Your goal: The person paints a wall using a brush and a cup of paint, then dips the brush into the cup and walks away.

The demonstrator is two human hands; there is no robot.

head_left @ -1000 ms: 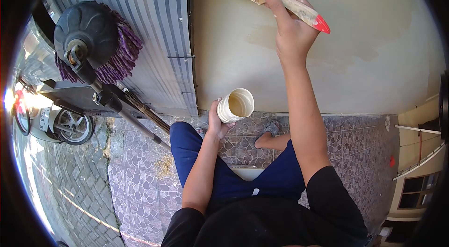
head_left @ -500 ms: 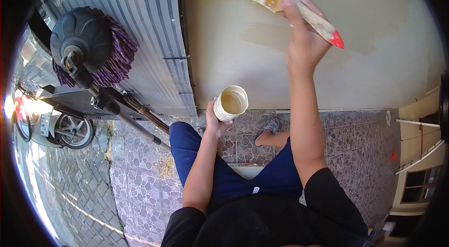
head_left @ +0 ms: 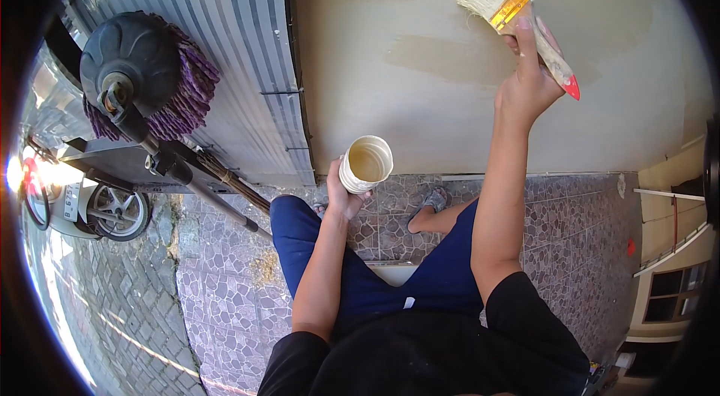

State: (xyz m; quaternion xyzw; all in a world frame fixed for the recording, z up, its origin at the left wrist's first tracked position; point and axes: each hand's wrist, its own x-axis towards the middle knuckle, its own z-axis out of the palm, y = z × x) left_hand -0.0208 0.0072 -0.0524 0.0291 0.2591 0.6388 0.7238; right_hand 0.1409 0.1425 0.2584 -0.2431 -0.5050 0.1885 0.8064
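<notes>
My right hand [head_left: 529,85] is closed around a wide paintbrush [head_left: 551,58] with pale bristles, a yellow-orange band and a red handle tip. The bristles overlap the upper part of the beige wall [head_left: 360,81], where darker, wet-looking patches show. Lower down, in front of my knees, my left hand [head_left: 344,195] grips a white ribbed cup [head_left: 351,175] from its left side. The cup's mouth faces up toward me, and some pale yellowish liquid lies inside.
To the left, a mop [head_left: 135,62] with purple strands leans by the corrugated metal panel [head_left: 240,13]. A bundle of thin sticks [head_left: 232,184] lies along its pole. Beyond stands a parked motorbike [head_left: 71,201]. Stone-patterned tiles [head_left: 232,283] cover the floor; a ladder-like frame [head_left: 675,250] is at far right.
My right hand has moved the paintbrush rightward and slightly down across the wall. My left hand and the cup have shifted only a little to the left.
</notes>
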